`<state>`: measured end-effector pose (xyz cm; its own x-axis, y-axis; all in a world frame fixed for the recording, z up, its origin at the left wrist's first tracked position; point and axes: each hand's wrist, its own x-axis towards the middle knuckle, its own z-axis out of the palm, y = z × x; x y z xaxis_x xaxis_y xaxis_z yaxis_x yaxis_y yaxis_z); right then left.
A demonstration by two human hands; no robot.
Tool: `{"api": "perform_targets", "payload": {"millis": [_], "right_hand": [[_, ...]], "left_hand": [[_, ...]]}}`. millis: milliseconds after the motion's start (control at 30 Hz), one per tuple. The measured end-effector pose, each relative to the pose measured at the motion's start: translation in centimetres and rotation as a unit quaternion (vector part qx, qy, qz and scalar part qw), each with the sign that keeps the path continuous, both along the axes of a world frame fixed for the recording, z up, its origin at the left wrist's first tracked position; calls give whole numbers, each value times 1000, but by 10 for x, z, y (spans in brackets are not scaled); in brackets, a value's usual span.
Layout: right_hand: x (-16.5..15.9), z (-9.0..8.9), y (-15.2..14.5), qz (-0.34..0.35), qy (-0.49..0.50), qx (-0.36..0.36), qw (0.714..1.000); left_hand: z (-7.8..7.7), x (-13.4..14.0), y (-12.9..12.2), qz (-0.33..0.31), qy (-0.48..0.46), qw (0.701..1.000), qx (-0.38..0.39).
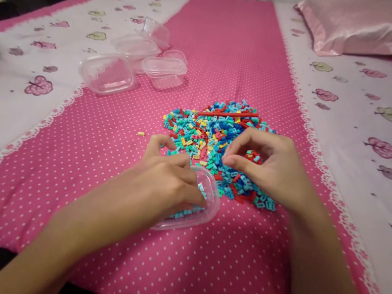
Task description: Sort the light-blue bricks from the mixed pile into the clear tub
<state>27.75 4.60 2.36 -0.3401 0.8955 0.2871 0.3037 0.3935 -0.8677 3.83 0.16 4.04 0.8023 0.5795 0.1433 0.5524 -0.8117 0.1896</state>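
Note:
My left hand [164, 177] is palm down over a small clear plastic container [212, 205], its bent fingers spread apart. One or more fingers reach over the container's rim, while the outermost finger touches down near the pile; the thumb is hidden. Light blue toy bricks [188, 212] lie in the container. My right hand [271, 164] hovers at the right side of a pile of tiny building bricks [216, 135] in blue, teal, green, red and yellow. Its thumb and index fingertips are pinched together; anything between them is too small to make out.
A long red stick [227, 114] lies across the top of the pile. One yellow brick [141, 134] sits apart to the left. Several clear plastic containers [108, 74] stand farther back on the pink dotted bedsheet [232, 42]. A pink pillow [373, 29] rests at the far right.

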Motion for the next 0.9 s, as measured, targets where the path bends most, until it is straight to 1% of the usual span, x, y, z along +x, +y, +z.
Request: {"api": "perform_targets", "payload": {"millis": [167, 333, 400, 533, 700, 900], "right_hand": [[-3, 1, 0, -4, -11, 18, 1000], [-3, 1, -1, -11, -14, 24, 1000], [-2, 0, -1, -12, -17, 24, 999], [-2, 0, -1, -11, -23, 25, 999], [-2, 0, -2, -3, -31, 30, 999], [-2, 1, -2, -6, -41, 34, 999]], "left_hand": [[-6, 7, 0, -7, 14, 1000, 24], [-9, 9, 0, -16, 37, 996, 78], [-10, 10, 0, -16, 38, 995, 88], [-12, 11, -1, -9, 45, 996, 77], [-13, 12, 0, -10, 26, 997, 76], [-11, 9, -1, -8, 30, 997, 67]]}}
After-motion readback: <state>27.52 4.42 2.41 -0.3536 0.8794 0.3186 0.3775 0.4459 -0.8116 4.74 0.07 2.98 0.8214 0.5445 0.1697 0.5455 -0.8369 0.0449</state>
